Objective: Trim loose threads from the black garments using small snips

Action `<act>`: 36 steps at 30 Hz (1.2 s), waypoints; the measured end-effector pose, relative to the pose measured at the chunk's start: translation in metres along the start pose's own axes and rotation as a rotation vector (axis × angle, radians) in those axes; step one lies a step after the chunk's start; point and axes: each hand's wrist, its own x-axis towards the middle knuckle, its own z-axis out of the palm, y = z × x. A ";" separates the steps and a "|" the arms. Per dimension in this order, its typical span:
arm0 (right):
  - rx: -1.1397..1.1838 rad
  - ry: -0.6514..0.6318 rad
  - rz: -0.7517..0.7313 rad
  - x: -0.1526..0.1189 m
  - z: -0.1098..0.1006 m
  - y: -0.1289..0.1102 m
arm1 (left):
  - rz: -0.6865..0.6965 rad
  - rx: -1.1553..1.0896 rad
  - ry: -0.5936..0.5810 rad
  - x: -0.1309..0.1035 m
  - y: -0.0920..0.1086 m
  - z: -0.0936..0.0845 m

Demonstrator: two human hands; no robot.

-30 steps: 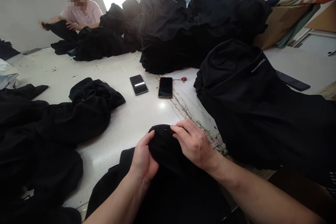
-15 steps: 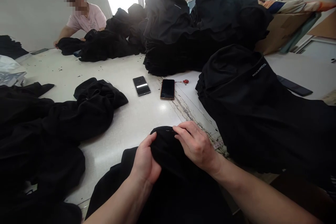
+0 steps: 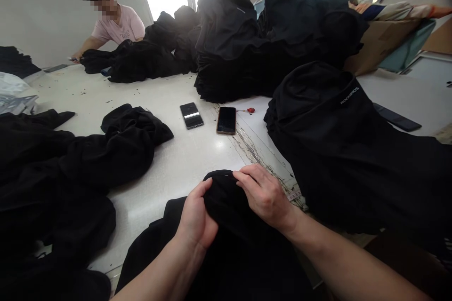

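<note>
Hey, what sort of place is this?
Probably a garment workshop: tall stacks of black clothing stand on a pale table, another person is behind more dark cloth, and the left hand and right hand hold a black garment.

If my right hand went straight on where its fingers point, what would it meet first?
Your right hand would first meet the black cloth it pinches, then probably your left hand; depth is hard to judge from one view.
</note>
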 end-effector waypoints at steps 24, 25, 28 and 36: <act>0.182 -0.041 0.027 0.017 -0.016 0.001 | 0.057 -0.003 -0.013 -0.002 0.001 0.000; 0.175 -0.051 0.021 0.018 -0.016 0.000 | 0.066 -0.004 -0.025 -0.002 0.001 -0.001; 0.164 -0.071 0.022 0.021 -0.017 0.000 | 0.101 0.011 -0.036 -0.002 0.000 -0.001; 0.145 -0.161 -0.046 0.030 -0.027 0.003 | 0.114 0.054 -0.081 -0.002 0.000 -0.004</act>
